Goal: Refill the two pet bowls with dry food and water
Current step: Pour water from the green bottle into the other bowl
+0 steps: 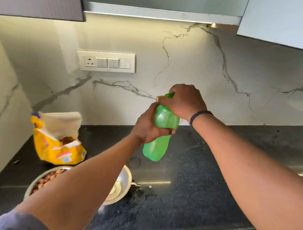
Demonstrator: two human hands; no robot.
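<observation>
Bright under-cabinet strip light [150, 18] washes the wall; glare streaks the dark tabletop [196, 179]; edges bend, slightly soft.

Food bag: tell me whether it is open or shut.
Open. The food bag stands on the counter with its top spread, kibble showing inside.

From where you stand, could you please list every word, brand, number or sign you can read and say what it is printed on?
None can be read.
Yellow food bag: printed panels and a small label, too blurred to read.
Green bottle: no print visible.
Switch plate on the wall: no markings legible.
Two metal bowls: no text visible.
</observation>
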